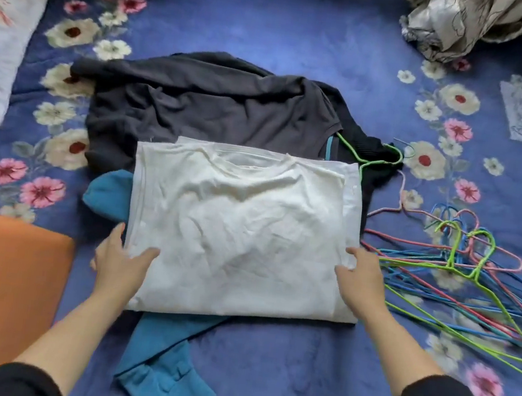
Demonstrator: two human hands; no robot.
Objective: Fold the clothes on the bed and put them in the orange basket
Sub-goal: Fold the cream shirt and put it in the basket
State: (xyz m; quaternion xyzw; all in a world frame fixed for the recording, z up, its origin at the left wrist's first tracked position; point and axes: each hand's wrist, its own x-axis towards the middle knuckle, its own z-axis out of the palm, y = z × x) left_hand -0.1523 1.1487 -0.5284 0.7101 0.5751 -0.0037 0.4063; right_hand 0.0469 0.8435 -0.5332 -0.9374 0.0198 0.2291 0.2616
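Note:
A white shirt (243, 228) lies folded into a rectangle in the middle of the bed, on top of a teal garment (162, 365) and a dark grey garment (205, 106). My left hand (122, 263) holds the shirt's left edge, thumb on top and fingers tucked under the cloth. My right hand (361, 277) holds the right edge the same way. The orange basket (5, 292) stands at the lower left, beside my left arm.
A tangle of several coloured wire hangers (472, 274) lies right of the shirt, and one green hanger (374, 158) sticks out of the dark garment. Crumpled bedding (468, 23) sits at the far right and far left. A white pillow (1, 38) lies at left.

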